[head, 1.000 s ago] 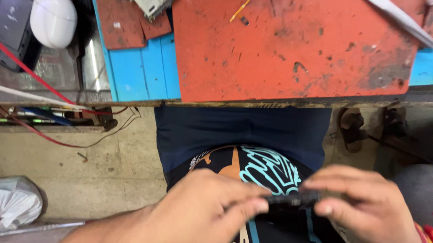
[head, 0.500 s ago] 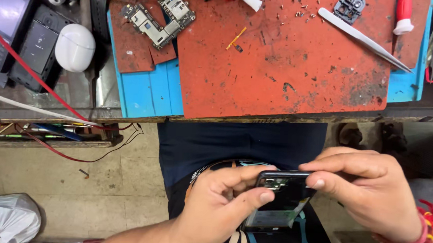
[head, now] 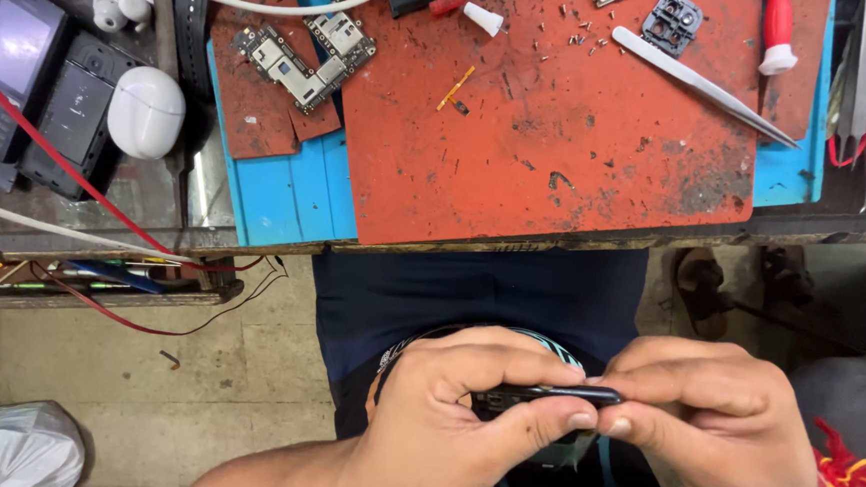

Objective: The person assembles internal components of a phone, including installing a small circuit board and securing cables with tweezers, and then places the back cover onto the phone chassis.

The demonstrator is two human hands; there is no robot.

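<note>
Head view: both hands low over the lap, below the bench edge; left hand (head: 442,425) curled closed, thumb under and fingers over a thin black phone body (head: 544,393); right hand (head: 712,431) pinching the other end, thumb and forefinger tips pressed on its edge; part is seen edge-on, held level between the two hands, clear of the bench; can't tell which face is up or whether a cover is seated.

Bench state, judging progress: device looks well into teardown; green circuit board (head: 304,55) lies out on the small red mat piece, apart from the body; a small black camera frame (head: 673,18) sits near the top of the big red mat (head: 558,161); tiny screws (head: 576,32) scattered loose nearby; an orange flex strip (head: 457,87) lies alone mid-mat; long metal tweezers (head: 703,85) lying down, untouched; a red-handled screwdriver (head: 778,34) parked at the top right; so internals are out and fasteners not back in.

My read: stripping mostly done; the shell is the piece in hand; board, camera frame, flex and screws all left to deal with; nothing shows refitting begun.

Off to the left: two dark keypad phones (head: 32,89), a white earbud case (head: 147,111), red wire (head: 67,166) crossing them.
</note>
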